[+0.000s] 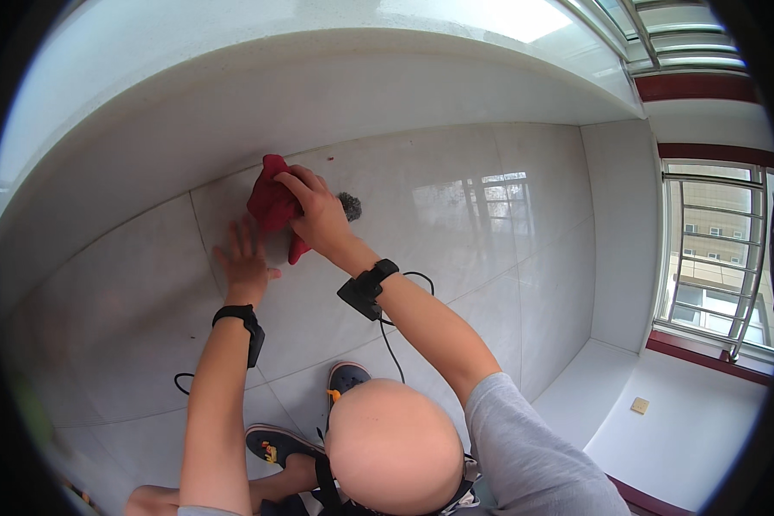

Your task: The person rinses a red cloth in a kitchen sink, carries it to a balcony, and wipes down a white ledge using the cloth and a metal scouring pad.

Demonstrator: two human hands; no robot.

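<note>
My right hand (321, 213) grips a crumpled red cloth (272, 201) against the light floor tiles, close to the foot of the wall. One corner of the cloth pokes out below the palm. Just right of that hand lies a grey steel wool scourer (350, 206), its left side partly hidden behind the hand. My left hand (244, 264) is slightly blurred, with fingers spread and nothing in it. It is over the floor below and left of the cloth; whether it touches the tiles I cannot tell.
A pale wall (361, 84) runs along the far side under a ledge. Black wrist straps with boxes (361, 293) and a loose cable (393, 355) are on my arms. My dark clogs (284, 442) stand close below. A barred window (716, 245) is at right.
</note>
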